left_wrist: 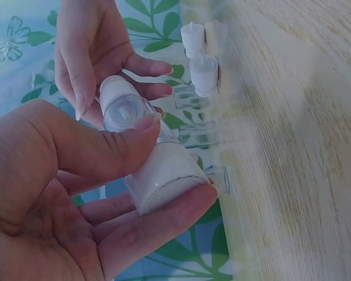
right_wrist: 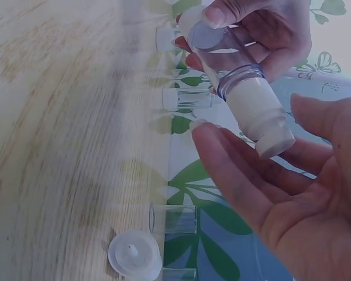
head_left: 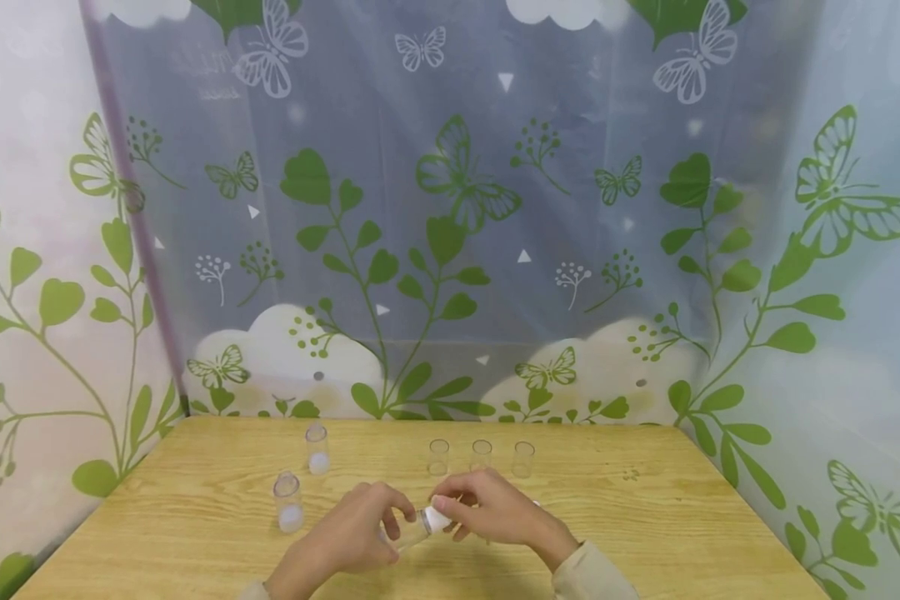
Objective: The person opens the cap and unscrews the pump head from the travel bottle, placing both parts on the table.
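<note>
My left hand (head_left: 360,527) grips a small clear bottle (right_wrist: 225,58) with a white base, its thumb and fingers around the lower part. The bottle is tilted, and a white pump top (right_wrist: 260,114) sits on its neck, pointing toward my right hand (head_left: 491,508). In the right wrist view, the right thumb and fingers (right_wrist: 222,170) are spread around the pump top with a gap on either side. The left wrist view shows the left thumb pressed along the clear wall, with fingers under the white base (left_wrist: 167,178).
Two similar bottles (head_left: 288,504) without pumps stand at the left of the wooden table (head_left: 682,508). Three clear caps (head_left: 438,458) are lined up at the back. Two loose white pump tops (left_wrist: 203,76) lie beyond the right hand. A patterned curtain (head_left: 555,208) encloses the table.
</note>
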